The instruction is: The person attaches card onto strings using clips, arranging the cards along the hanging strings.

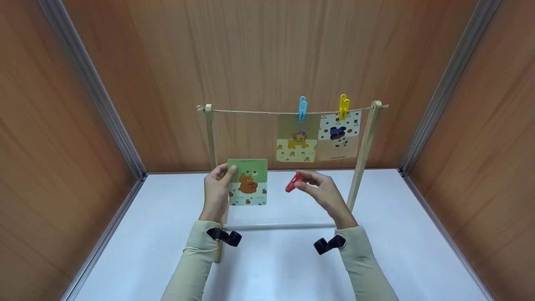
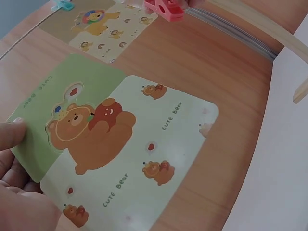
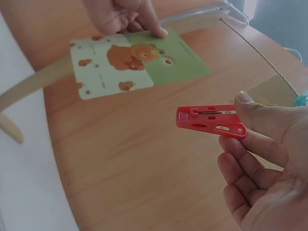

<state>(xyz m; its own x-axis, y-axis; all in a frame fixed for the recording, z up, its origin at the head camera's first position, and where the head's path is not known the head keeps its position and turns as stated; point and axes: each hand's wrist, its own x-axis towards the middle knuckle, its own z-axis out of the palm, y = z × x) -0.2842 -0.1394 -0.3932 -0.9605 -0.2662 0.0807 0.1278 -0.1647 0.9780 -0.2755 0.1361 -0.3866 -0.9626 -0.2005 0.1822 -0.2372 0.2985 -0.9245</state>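
My left hand [image 1: 217, 188] pinches a green and white bear card [image 1: 247, 188] by its left edge, thumb on the front. The card stands upright below the string [image 1: 250, 112], apart from it. In my right hand [image 1: 324, 192] a red clothespin [image 1: 293, 182] is held between thumb and fingers, to the right of the card and not touching it. The right wrist view shows the clothespin [image 3: 209, 120] gripped at its handle end, its other end pointing toward the card [image 3: 139, 65]. Print reading "CUTE Bear" is legible on the card [image 2: 106, 139] in the left wrist view.
A blue clothespin [image 1: 302, 109] holds a lion card [image 1: 296, 146] on the string. Beside it, a yellow clothespin [image 1: 343, 107] holds a spotted card [image 1: 339, 138]. Wooden posts [image 1: 364, 154] carry the string, and a pale bar [image 1: 280, 226] joins them low down. Wood-grain panels [image 1: 250, 54] surround the white table [image 1: 167, 234].
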